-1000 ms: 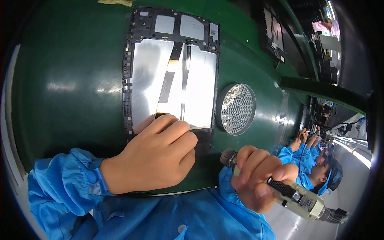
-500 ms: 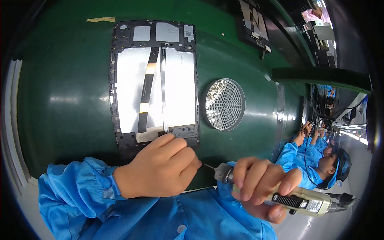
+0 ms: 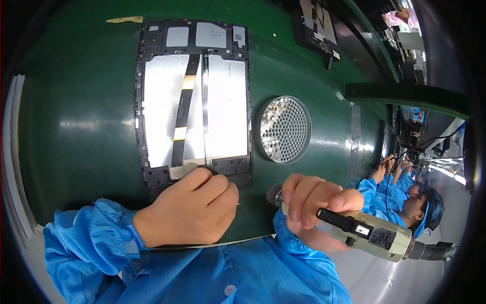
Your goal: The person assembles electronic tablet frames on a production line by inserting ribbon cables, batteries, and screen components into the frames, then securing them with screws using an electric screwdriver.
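1. An open device panel is lying flat in the upper middle of the frame, showing silver plates inside a black border.
2. A black ribbon with 2 gold bands is running slantwise down the panel, and a narrow strip is running just beside it on its right.
3. The left hand is hovering over or resting at the panel's lower edge, at the lower middle of the frame; I cannot tell which. Its fingers are curling together, but their tips are mostly hidden, so I cannot tell whether they are clamping anything.
4. The right hand is wrapping its fingers firmly around a beige electric screwdriver at the lower right. The tool's nose is pointing left, toward the left hand, and a black lever is facing up.
5. A dark cable is leading from the tool's rear toward the right rim.
6. A round dish with many small holes is standing just right of the panel; small shiny pieces are gathering along its left side.
7. A 2nd panel is lying at the upper right on the green work surface.
8. A co-worker in blue is sitting at the right.
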A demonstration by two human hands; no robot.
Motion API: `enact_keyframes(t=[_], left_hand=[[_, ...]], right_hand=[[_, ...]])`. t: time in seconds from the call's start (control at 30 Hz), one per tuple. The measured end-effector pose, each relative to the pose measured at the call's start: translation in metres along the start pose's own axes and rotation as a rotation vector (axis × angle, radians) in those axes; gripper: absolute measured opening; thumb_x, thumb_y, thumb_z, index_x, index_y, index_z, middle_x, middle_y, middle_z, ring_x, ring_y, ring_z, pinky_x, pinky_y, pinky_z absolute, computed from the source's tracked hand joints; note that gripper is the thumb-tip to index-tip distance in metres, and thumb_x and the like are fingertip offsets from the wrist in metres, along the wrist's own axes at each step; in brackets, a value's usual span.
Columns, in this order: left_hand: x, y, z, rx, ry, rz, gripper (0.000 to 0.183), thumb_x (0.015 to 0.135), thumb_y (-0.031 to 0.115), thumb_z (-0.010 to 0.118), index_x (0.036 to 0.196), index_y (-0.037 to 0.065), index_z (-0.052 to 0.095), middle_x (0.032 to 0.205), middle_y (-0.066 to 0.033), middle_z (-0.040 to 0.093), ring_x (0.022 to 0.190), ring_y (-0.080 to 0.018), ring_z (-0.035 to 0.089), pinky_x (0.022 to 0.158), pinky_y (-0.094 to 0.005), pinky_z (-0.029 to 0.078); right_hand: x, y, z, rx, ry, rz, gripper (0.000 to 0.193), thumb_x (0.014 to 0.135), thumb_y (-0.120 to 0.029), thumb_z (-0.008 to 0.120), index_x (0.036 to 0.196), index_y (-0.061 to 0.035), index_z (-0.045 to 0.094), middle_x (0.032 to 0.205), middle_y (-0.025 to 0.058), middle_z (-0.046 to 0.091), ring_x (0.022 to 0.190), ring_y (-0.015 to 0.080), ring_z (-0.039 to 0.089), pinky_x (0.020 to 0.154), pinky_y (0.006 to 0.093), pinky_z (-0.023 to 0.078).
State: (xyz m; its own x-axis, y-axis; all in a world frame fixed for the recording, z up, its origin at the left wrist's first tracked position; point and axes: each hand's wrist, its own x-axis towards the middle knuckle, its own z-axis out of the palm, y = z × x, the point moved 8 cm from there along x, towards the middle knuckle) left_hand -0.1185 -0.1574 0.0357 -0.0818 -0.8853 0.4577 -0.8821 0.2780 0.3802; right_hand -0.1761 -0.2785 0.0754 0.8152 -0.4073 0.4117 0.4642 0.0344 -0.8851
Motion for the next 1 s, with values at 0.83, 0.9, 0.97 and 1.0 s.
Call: enact_keyframes(t=[0.83,0.9,0.97,1.0], left_hand=[[0.005,-0.029,-0.006,-0.152,-0.035,-0.202,0.023,0.068,0.010,0.072,0.087,-0.002,0.066,0.093,-0.0118,0.058,0.094,-0.0274,0.055,0.081,-0.0382,0.048],[0.008,-0.029,-0.004,-0.163,-0.025,-0.223,0.026,0.066,0.011,0.073,0.087,-0.002,0.065,0.094,-0.0114,0.057,0.094,-0.0274,0.054,0.081,-0.0386,0.047],[0.012,-0.026,0.000,-0.104,-0.022,-0.220,0.029,0.065,0.014,0.075,0.087,-0.002,0.064,0.094,-0.0108,0.056,0.095,-0.0274,0.053,0.083,-0.0396,0.046],[0.014,-0.025,0.003,-0.103,-0.022,-0.221,0.029,0.065,0.014,0.075,0.087,-0.002,0.064,0.094,-0.0108,0.056,0.095,-0.0274,0.053,0.083,-0.0396,0.046]], right_hand=[[0.004,0.013,0.000,-0.013,0.064,0.043,0.073,0.087,-0.071,0.036,0.103,-0.0025,0.052,0.064,0.0074,0.055,0.057,0.0194,0.050,0.059,0.0364,0.039],[0.004,0.012,0.000,-0.021,0.051,0.038,0.074,0.086,-0.072,0.035,0.103,-0.0022,0.052,0.064,0.0074,0.055,0.057,0.0194,0.050,0.058,0.0365,0.039],[0.003,0.012,0.000,-0.023,0.044,0.035,0.074,0.086,-0.072,0.035,0.103,-0.0020,0.052,0.064,0.0074,0.055,0.057,0.0194,0.050,0.058,0.0365,0.039],[0.002,0.012,0.000,-0.020,0.053,0.034,0.074,0.086,-0.072,0.035,0.103,-0.0021,0.052,0.064,0.0074,0.055,0.058,0.0194,0.050,0.059,0.0366,0.039]])
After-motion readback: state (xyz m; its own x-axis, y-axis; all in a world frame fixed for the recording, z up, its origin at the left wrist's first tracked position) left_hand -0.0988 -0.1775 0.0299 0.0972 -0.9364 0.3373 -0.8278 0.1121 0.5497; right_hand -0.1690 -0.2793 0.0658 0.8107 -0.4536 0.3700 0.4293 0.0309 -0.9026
